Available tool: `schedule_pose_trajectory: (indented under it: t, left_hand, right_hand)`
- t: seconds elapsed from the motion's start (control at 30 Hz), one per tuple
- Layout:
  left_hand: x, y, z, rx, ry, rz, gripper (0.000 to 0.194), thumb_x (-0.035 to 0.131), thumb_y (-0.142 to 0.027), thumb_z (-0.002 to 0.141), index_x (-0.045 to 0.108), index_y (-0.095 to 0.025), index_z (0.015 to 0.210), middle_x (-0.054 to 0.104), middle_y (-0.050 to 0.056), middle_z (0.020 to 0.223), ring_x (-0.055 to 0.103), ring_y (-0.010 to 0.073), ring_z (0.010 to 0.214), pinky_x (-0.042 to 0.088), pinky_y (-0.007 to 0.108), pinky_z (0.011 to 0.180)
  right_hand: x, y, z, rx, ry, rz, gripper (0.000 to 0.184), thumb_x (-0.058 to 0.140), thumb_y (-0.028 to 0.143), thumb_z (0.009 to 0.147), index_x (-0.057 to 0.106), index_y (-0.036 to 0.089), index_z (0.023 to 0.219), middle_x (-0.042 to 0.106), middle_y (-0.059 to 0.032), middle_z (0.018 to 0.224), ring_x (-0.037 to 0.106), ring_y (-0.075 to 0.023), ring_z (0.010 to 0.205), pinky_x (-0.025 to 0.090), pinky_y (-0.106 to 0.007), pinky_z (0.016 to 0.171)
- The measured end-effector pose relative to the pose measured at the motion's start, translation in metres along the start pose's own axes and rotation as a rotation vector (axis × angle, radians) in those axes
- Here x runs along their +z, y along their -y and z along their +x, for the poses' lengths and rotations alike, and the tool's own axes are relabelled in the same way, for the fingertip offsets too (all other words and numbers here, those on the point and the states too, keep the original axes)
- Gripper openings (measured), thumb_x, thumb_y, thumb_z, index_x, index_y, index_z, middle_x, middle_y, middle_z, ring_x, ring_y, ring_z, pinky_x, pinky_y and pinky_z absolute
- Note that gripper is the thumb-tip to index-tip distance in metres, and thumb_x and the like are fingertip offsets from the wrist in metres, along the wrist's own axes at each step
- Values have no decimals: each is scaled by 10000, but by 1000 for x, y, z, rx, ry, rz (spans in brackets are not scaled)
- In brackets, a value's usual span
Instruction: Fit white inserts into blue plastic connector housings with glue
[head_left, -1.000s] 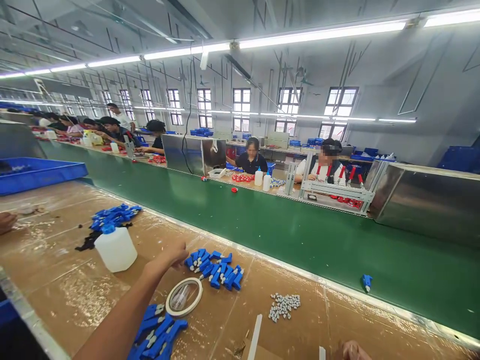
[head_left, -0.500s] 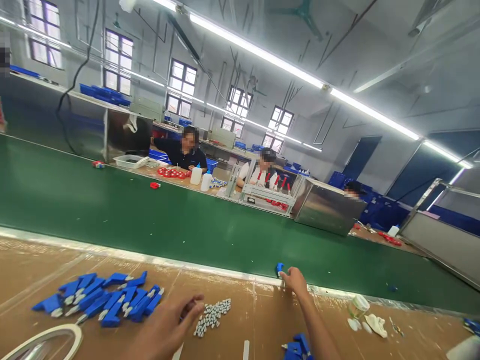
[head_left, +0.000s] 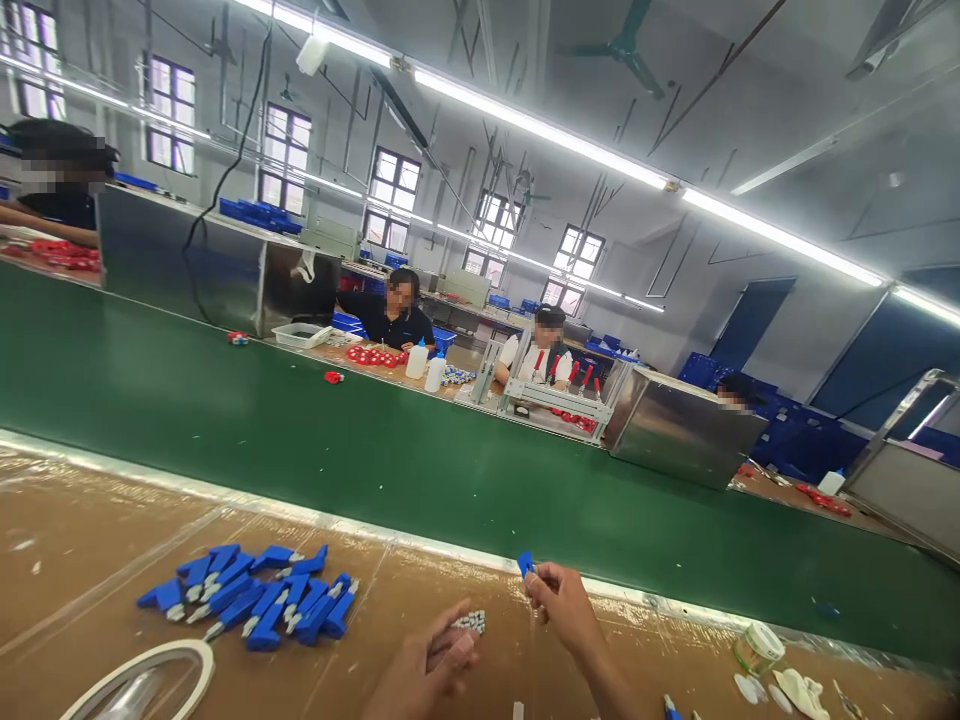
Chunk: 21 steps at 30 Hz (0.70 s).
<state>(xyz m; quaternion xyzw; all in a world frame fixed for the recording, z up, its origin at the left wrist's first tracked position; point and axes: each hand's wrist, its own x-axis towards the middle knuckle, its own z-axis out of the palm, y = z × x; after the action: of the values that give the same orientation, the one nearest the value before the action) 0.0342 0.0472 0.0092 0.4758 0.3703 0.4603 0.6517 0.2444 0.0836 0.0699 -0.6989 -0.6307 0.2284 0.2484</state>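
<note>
Between the thumb and fingers of my right hand [head_left: 561,600] is a small blue plastic part [head_left: 525,564], held above the near edge of the green belt. My left hand [head_left: 435,655] is open over the brown table, its thumb apart from its fingers, and I see nothing in it. Just behind its fingertips lies a heap of small grey metal-looking pieces [head_left: 472,622], partly covered by that hand. To the left of it, blue plastic parts with whitish ends [head_left: 259,597] lie in a loose pile.
A green conveyor belt [head_left: 420,470] runs across in front of the table [head_left: 315,690]. A ring-shaped, cream-rimmed object [head_left: 202,655] lies at lower left. At right are a jar [head_left: 759,648] and a pale cloth [head_left: 801,692]. Several people sit beyond the belt among red parts.
My right hand has drawn back from the belt edge towards my left hand, bringing the blue part with it. My left hand's fingers have spread, and the view has turned left.
</note>
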Motion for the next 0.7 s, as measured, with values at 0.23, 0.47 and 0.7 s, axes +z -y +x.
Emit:
schedule_pose_trajectory:
  t: [0.23,0.47,0.7]
  left_hand:
    - [9,-20,-17,64,-84,-144,667,821,-636,543,769,-174,1022,781,143,1043,690,339,1066,534,405,958]
    - [6,-37,-30,-195,-152,-547,257,865,-223,642,772,-114,856,782,78,773,716,164,688,557,176,576]
    - [0,-32,-23,-473,-213,-784,204,533,-55,895,678,-81,753,730,79,658,664,91,513,523,121,460]
  right_hand:
    - [34,50,-90,-181,83,325,386,609,511,851,759,160,899,758,-73,842,664,-230,769,490,-306,691]
    - [26,21,-123,3,230,446,471,784,535,677,734,168,967,687,-18,691,595,-185,630,447,-277,601]
    - [74,-25,-168,66,301,577,590,741,699,634,763,158,867,482,36,601,360,-105,530,293,-243,519]
